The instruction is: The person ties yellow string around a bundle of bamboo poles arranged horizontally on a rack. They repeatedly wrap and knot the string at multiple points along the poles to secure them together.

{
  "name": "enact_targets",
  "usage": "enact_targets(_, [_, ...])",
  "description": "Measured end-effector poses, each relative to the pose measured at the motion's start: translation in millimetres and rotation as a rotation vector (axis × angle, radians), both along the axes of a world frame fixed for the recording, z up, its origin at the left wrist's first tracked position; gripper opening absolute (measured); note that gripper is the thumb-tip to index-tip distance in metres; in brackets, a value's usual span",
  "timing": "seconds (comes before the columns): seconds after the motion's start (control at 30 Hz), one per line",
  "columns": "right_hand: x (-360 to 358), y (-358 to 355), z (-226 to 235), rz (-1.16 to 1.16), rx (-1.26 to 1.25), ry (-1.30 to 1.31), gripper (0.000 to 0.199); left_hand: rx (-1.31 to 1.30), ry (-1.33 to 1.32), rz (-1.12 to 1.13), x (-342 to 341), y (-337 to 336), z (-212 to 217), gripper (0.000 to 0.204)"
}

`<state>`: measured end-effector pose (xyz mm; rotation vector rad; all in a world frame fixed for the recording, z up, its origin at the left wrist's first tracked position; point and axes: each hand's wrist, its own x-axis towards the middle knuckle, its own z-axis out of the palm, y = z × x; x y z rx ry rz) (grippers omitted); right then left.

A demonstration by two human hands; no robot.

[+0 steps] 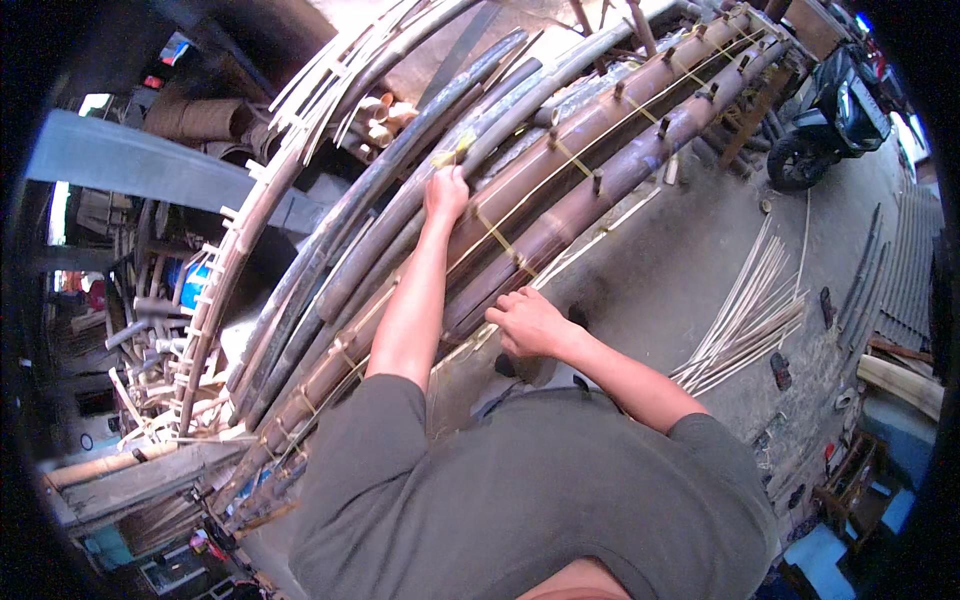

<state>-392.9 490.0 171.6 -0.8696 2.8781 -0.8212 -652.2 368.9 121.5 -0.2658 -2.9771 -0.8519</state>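
Note:
My left hand (446, 193) reaches forward over a bundle of long bamboo poles, its fingers closed. Right at its fingertips is a tuft of yellow-green strips (455, 150), which it appears to grip. Nearer to me, my right hand (525, 318) is curled closed beside the near brown bamboo pole (570, 222); what its fingers hold is hidden. A pale thin strip (575, 255) runs along this pole's side toward that hand. Behind lies another brown pole (580, 130), with short dark pegs and a yellow tie band (495, 235) across the pair.
Grey-black poles (400, 150) and a curved slatted bamboo piece (235, 245) lie to the left. A fan of thin bamboo sticks (745, 310) rests on the floor at right. A motorcycle (835, 115) stands far right. Wood scraps (150, 395) pile up at far left.

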Motion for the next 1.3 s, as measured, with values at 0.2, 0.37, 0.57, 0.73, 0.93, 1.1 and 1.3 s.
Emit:
enact_targets(0.2, [48,-94,-73,0.024,-0.873,-0.787,0.031,0.032,0.135,0.001,95,-98,68,0.039])
enact_targets(0.37, [14,-155,-23,-0.885,-2.146,-0.538,0.023,-0.016,-0.302,-0.246,191,-170,40,0.033])
enact_targets(0.57, [-99,-189,68,-0.014,-0.504,-0.353,0.046,0.176,-0.076,-0.114,188,-175,-20,0.042])
enact_targets(0.73, [-161,-146,2,-0.21,0.04,-0.293,0.065,0.094,-0.232,-0.064,197,-155,41,0.037])
enact_targets(0.93, [-33,-120,42,0.364,-0.629,-0.42,0.036,0.062,-0.189,0.032,198,-171,26,0.037])
enact_targets(1.1, [31,-138,-25,0.123,-0.331,-0.289,0.047,0.385,-0.07,-0.114,177,-165,18,0.024])
enact_targets(1.3, [30,-129,-27,0.069,-0.211,-0.227,0.041,0.429,0.196,-0.022,71,-156,38,0.027])
